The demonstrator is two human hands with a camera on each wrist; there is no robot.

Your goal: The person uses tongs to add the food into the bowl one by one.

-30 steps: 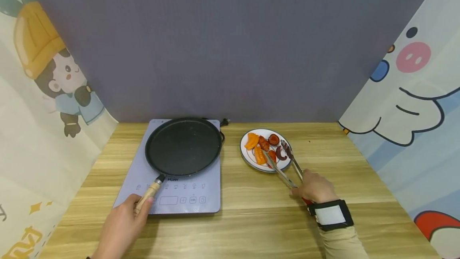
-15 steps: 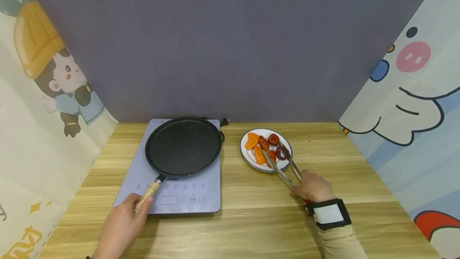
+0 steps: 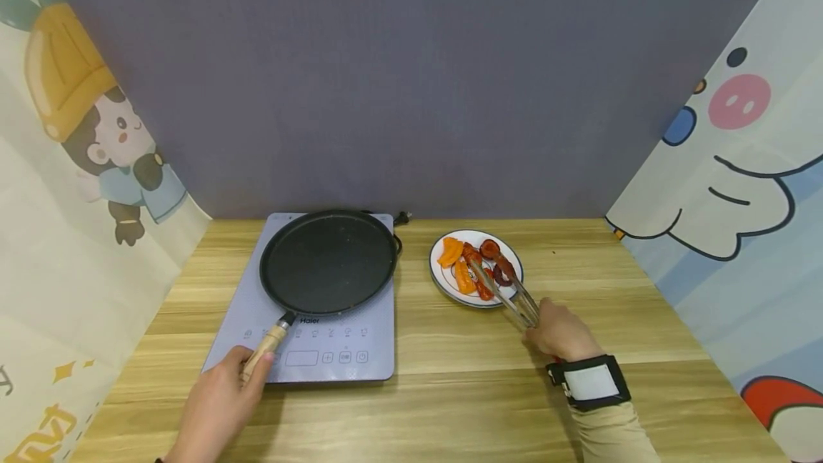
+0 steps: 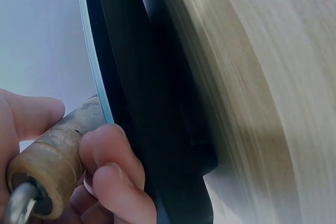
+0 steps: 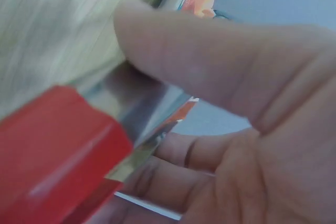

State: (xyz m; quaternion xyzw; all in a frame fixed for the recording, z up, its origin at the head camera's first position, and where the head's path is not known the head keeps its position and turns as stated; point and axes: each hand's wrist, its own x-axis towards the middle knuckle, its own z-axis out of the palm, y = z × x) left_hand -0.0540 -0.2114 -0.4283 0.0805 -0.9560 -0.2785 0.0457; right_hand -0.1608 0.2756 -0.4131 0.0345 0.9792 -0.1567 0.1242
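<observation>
My left hand (image 3: 221,395) grips the wooden handle (image 3: 266,347) of a flat black frying pan (image 3: 329,263). In the left wrist view, thumb and fingers wrap the handle (image 4: 50,153). My right hand (image 3: 563,334) holds metal tongs (image 3: 499,294), whose red grip (image 5: 63,150) shows large in the right wrist view. The tongs' tips reach over a white plate (image 3: 442,279) with a dark rim line. On it lie orange pepper-like pieces (image 3: 451,253), red pieces (image 3: 484,290), a dark red round slice (image 3: 490,249) and a purple ring-like piece (image 3: 501,276), partly hidden by the tongs.
Under the pan is a Haier induction cooktop (image 3: 379,349) with touch buttons along its front. Its black plug (image 3: 402,218) lies behind it. A grey panel (image 3: 411,84) closes the back of the wooden table (image 3: 450,406); printed cartoon sheets flank both sides.
The tongs' two arms have come closer together, the right one swinging left over the purple piece and toward the round slice. Left hand and pan have stayed still.
</observation>
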